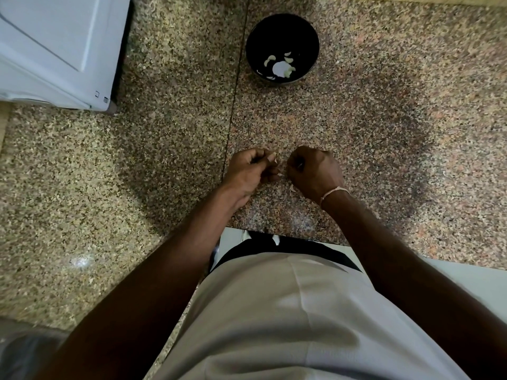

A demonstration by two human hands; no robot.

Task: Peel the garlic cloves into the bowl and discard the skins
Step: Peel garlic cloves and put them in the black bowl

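Peeling at frame centre: left hand [251,168] and right hand [312,171], fingers curled, pinch a clove [280,174] between them; bowl [282,48] waits upper centre; next, strip skin, drop clove there.

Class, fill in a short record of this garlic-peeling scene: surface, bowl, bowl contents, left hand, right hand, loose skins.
surface: speckled granite counter
bowl: black bowl, beyond the hands
bowl contents: peeled cloves
left hand: fingers curled, pinching a small pale piece, likely garlic
right hand: fingers curled, grip hidden; string band at wrist
loose skins: skin on counter beside right hand
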